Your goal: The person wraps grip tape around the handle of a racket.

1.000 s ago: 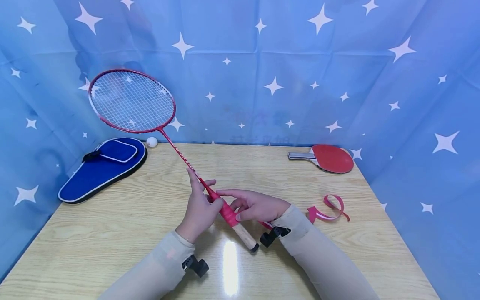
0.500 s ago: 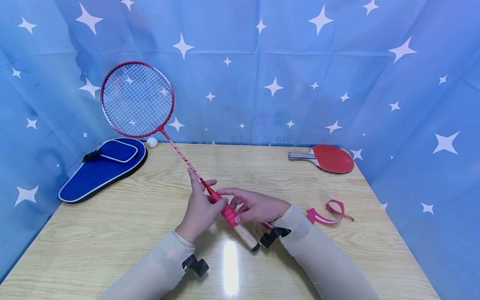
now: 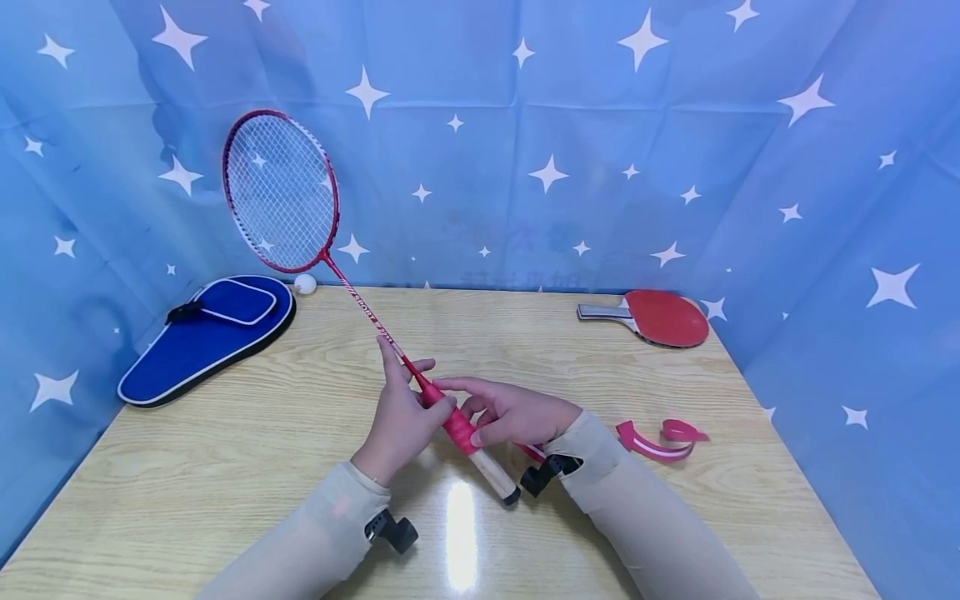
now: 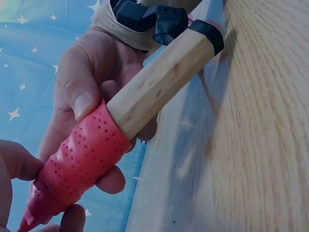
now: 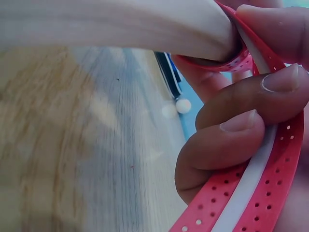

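A red badminton racket [image 3: 358, 304] is held tilted above the table, its strung head up at the left. My left hand [image 3: 399, 425] pinches it at the top of the handle. Pink perforated grip tape [image 4: 79, 159] covers the handle's upper part in overlapping turns. Below it, the bare wooden handle [image 4: 164, 72] ends in a black cap [image 4: 210, 36]. My right hand [image 3: 525, 412] presses its thumb on the lowest turn. In the right wrist view its curled fingers hold the loose tape strip [image 5: 275, 179], white stripe showing. The strip's tail [image 3: 663, 450] lies beyond my right forearm.
A blue paddle case [image 3: 217, 333] lies at the back left, with a white ball [image 3: 305, 284] beside it. At the back right is a red table tennis paddle [image 3: 667, 318]. A star-patterned blue curtain [image 3: 480, 167] rises behind the wooden table [image 3: 262, 450].
The racket has rolled about its shaft, so its head now looks narrower and more upright. The loose tape tail has twisted and shifted slightly. Both hands stay in nearly the same place.
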### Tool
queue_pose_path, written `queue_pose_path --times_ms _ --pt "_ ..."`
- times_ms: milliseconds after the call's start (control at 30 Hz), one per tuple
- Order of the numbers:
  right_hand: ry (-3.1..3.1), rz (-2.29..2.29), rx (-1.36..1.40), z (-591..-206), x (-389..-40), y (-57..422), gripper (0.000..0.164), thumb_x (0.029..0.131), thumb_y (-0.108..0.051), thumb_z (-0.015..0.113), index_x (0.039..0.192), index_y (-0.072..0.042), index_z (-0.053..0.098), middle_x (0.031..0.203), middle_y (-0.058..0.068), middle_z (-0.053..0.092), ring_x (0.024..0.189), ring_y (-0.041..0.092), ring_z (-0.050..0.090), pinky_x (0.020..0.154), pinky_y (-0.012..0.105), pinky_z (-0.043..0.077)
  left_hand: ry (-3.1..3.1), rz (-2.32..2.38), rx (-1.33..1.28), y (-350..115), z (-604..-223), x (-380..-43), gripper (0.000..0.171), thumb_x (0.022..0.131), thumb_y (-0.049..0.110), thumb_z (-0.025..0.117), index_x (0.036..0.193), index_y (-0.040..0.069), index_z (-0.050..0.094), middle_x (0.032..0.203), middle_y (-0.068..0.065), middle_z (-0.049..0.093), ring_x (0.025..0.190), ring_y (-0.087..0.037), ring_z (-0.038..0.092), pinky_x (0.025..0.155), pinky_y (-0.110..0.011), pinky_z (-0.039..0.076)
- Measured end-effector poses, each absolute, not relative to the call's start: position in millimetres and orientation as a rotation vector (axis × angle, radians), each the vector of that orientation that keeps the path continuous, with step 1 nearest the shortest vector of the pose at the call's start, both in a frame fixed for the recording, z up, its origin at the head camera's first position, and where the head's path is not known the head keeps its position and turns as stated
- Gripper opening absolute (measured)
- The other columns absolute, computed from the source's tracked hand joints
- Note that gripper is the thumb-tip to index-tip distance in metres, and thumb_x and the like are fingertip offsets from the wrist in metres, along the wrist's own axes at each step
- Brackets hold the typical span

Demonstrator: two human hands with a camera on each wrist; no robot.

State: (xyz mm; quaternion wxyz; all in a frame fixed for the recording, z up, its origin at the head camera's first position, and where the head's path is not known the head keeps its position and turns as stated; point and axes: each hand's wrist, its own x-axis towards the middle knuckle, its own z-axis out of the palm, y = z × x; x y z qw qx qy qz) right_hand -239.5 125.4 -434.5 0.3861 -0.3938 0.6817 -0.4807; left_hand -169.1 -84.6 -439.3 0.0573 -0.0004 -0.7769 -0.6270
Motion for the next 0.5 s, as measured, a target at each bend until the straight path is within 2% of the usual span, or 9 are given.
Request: queue_pose_path --times_ms 133,333,500 --pt "1.8 -1.191 -1.006 -434.6 -239.7 125.6 0.088 0.095 -0.009 0.074 0.165 -0.038 0.031 0.131 0.007 0.065 0.105 0.029 0.071 0.091 0.041 0.06 -2.37 -1.884 -0.004 -84.5 -438.5 -168.5 0.14 0.086 0.009 0.083 0.162 0.032 -0.032 0.15 -0.012 0.055 0.072 -0.021 0.071 0.07 -0.032 0.063" --pt "1.821 -1.181 -0.998 -434.8 -239.8 125.8 0.088 0.095 -0.014 0.077 0.165 -0.04 0.03 0.13 0.007 0.064 0.103 0.029 0.071 0.091 0.042 0.06 -2.378 -1.868 0.001 -83.9 -438.7 -168.9 0.139 0.087 0.008 0.083 0.162 0.03 -0.033 0.15 -0.013 0.055 0.075 -0.02 0.074 0.071 -0.031 0.063" --pt "1.793 -1.198 -1.004 -437.1 -240.5 124.8 0.087 0.096 -0.013 0.076 0.165 -0.04 0.031 0.13 0.01 0.065 0.109 0.029 0.07 0.094 0.042 0.059 -2.362 -1.887 0.017 -84.6 -439.8 -169.4 0.136 0.088 0.005 0.079 0.162 0.031 -0.032 0.149 -0.013 0.054 0.079 -0.021 0.073 0.073 -0.032 0.064"
